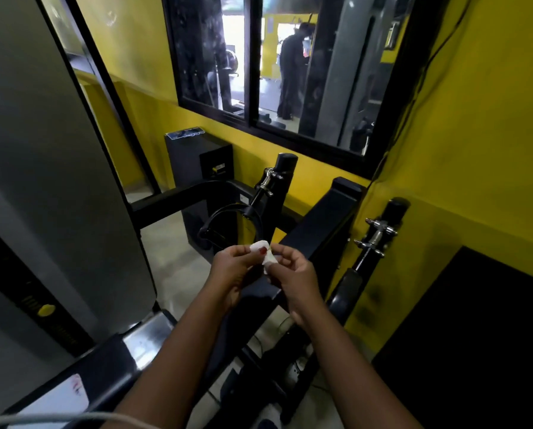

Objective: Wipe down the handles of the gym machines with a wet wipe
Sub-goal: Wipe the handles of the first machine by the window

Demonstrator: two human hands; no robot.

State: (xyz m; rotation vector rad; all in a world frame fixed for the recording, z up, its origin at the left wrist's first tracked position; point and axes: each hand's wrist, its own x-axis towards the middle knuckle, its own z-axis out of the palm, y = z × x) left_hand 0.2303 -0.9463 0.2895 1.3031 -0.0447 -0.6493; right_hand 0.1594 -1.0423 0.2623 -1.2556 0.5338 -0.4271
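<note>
Looped handle (228, 209) sits just beyond the hands, not in contact with the wipe. Left hand (231, 270) and right hand (296, 274) both pinch the bunched wet wipe (259, 244) between them — likely refolding it. The padded grip (348, 289) also waits — progress can't be judged.

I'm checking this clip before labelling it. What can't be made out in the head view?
Head view only:
- Wipe: bunched between the fingers of the left hand and right hand, so its size and dirt are unclear.
- Loop handle: part hidden behind the wipe and left hand.
- Figure in the glass: too small and blurred.
</note>
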